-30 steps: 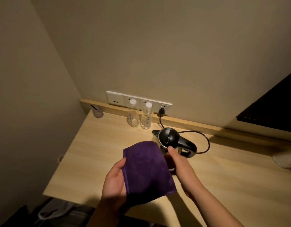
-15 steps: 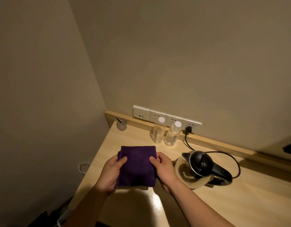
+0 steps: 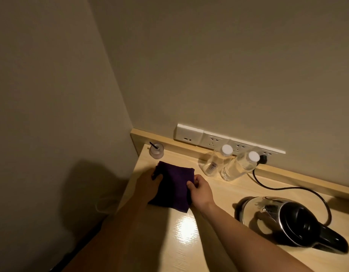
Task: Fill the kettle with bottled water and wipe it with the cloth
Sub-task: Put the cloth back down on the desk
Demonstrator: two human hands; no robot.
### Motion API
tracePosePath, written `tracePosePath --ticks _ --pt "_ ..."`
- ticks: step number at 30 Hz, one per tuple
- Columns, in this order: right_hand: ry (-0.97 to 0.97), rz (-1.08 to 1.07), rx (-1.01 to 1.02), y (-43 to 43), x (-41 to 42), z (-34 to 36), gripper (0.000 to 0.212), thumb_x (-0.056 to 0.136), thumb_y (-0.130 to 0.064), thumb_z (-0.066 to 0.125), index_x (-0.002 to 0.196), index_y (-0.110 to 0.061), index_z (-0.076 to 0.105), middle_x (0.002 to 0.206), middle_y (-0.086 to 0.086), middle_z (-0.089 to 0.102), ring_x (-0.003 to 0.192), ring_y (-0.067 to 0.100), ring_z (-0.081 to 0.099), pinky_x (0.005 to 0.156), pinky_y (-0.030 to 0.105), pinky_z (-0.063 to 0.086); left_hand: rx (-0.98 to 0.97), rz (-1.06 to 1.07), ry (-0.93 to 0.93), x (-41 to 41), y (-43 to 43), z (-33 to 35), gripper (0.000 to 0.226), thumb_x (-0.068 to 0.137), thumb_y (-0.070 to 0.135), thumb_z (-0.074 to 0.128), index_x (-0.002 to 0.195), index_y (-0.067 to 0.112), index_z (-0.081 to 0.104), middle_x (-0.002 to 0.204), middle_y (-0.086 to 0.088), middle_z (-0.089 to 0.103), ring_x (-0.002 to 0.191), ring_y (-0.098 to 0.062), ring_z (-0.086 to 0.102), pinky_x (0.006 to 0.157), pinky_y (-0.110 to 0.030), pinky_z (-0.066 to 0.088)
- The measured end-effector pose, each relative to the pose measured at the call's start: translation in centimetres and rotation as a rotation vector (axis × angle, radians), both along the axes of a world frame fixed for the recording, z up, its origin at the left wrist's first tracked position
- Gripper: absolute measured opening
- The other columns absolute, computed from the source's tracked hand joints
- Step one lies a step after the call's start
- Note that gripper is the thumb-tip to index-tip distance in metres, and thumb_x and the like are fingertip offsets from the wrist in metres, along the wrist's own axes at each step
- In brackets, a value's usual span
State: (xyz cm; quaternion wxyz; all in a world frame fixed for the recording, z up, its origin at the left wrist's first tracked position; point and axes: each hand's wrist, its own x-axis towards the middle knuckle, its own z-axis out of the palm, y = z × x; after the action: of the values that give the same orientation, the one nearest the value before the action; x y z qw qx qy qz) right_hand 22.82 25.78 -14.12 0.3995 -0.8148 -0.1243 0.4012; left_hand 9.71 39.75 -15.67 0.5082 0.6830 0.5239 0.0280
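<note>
A folded purple cloth [image 3: 172, 186] lies on the wooden table [image 3: 218, 195] near its left edge. My left hand [image 3: 147, 184] grips the cloth's left side and my right hand [image 3: 201, 190] pinches its right side. The glass kettle [image 3: 283, 218] with a black lid and handle stands at the right, apart from both hands. Two clear water bottles with white caps, one [image 3: 215, 160] left of the other [image 3: 239, 165], stand by the back ledge.
A row of wall sockets [image 3: 209, 139] runs above the back ledge, and the kettle's black cord [image 3: 283, 188] loops from a plug there. A small clear cup with a black stick [image 3: 156, 151] sits in the back left corner. The wall is close on the left.
Both hands have carried the cloth left and farther back, lowering it flat on the table near the left edge. The view has swung left, so the kettle now sits at the right.
</note>
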Motion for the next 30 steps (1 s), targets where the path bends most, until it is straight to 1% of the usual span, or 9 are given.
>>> tracePosePath --ticks 4,7,9,12,14,17,19,24,30 --pt "-0.151 -0.009 -0.083 0.7 -0.2 -0.7 0.007 0.106 -0.015 0.059 0.106 -0.008 0.059 0.1 0.007 0.07 0.095 0.029 0.067 0.078 0.036 0.049 0.161 -0.046 0.014 -0.1 0.0 -1.8 0.032 0.103 0.031 0.06 0.128 0.01 0.064 0.121 -0.01 0.072 0.109 -0.027 0.067 0.087 -0.028 0.041" --pt "-0.292 0.037 -0.158 0.4 -0.3 -0.8 0.015 0.104 -0.025 0.064 0.106 -0.015 0.052 0.099 0.003 0.067 0.09 0.025 0.065 0.079 0.04 0.052 0.238 -0.046 -0.009 -0.9 0.0 -2.3 0.03 0.101 0.027 0.063 0.127 0.012 0.064 0.116 -0.007 0.073 0.105 -0.026 0.069 0.084 -0.029 0.045" --pt "-0.395 0.101 -0.185 -0.4 -0.7 -0.8 0.019 0.102 -0.032 0.063 0.108 -0.023 0.048 0.104 -0.002 0.062 0.088 0.019 0.06 0.078 0.038 0.051 0.411 -0.075 0.031 -1.7 -0.1 -2.3 0.033 0.1 0.026 0.062 0.129 0.011 0.063 0.118 -0.011 0.069 0.105 -0.029 0.067 0.084 -0.035 0.052" --pt "-0.726 0.386 -0.193 -1.4 -1.3 -1.2 0.038 0.101 -0.041 0.06 0.134 -0.022 0.05 0.126 0.001 0.058 0.114 0.023 0.058 0.095 0.037 0.051 0.755 -0.304 0.036 -2.3 -1.2 -2.4 0.049 0.098 0.033 0.048 0.138 0.006 0.058 0.134 -0.017 0.064 0.119 -0.034 0.063 0.098 -0.044 0.053" --pt "-0.784 0.599 -0.203 -1.5 -1.5 -1.8 0.065 0.103 -0.05 0.049 0.159 -0.021 0.032 0.162 0.003 0.04 0.15 0.026 0.038 0.12 0.039 0.036 0.872 -0.526 0.031 -1.8 -1.7 -2.7 0.063 0.098 0.037 0.045 0.152 0.006 0.044 0.156 -0.017 0.049 0.143 -0.033 0.047 0.117 -0.047 0.036" --pt "-0.768 0.785 -0.277 -1.7 -1.5 -3.3 0.078 0.106 -0.061 0.023 0.169 -0.023 -0.006 0.179 0.0 -0.01 0.165 0.019 -0.013 0.134 0.041 0.004 0.876 -0.7 0.114 -1.4 -2.2 -3.6 0.07 0.1 0.042 0.041 0.16 0.007 0.031 0.168 -0.013 0.029 0.156 -0.028 0.027 0.124 -0.047 0.016" --pt "-0.776 0.85 -0.356 -2.0 -1.6 -4.0 0.079 0.105 -0.064 0.01 0.166 -0.022 -0.018 0.175 0.0 -0.024 0.161 0.018 -0.025 0.134 0.044 -0.004 0.833 -0.732 0.186 -1.5 -2.1 -4.1 0.071 0.1 0.044 0.038 0.159 0.007 0.032 0.168 -0.013 0.029 0.155 -0.028 0.028 0.124 -0.047 0.014" --pt "-0.813 0.87 -0.402 -2.0 -1.7 -3.8 0.08 0.104 -0.066 0.004 0.164 -0.02 -0.021 0.174 0.001 -0.027 0.16 0.019 -0.03 0.131 0.043 -0.012 0.829 -0.729 0.236 -1.6 -2.0 -3.6 0.07 0.1 0.047 0.033 0.158 0.006 0.034 0.166 -0.014 0.03 0.153 -0.03 0.032 0.123 -0.046 0.011" --pt "-0.826 0.788 -0.249 -3.9 -2.1 2.2 0.081 0.103 -0.07 0.009 0.164 -0.026 -0.022 0.174 -0.005 -0.028 0.159 0.012 -0.03 0.133 0.041 -0.009 0.915 -0.622 0.215 -2.8 -3.0 2.1 0.073 0.103 0.052 0.032 0.162 0.01 0.024 0.17 -0.009 0.025 0.158 -0.024 0.019 0.128 -0.05 0.015"
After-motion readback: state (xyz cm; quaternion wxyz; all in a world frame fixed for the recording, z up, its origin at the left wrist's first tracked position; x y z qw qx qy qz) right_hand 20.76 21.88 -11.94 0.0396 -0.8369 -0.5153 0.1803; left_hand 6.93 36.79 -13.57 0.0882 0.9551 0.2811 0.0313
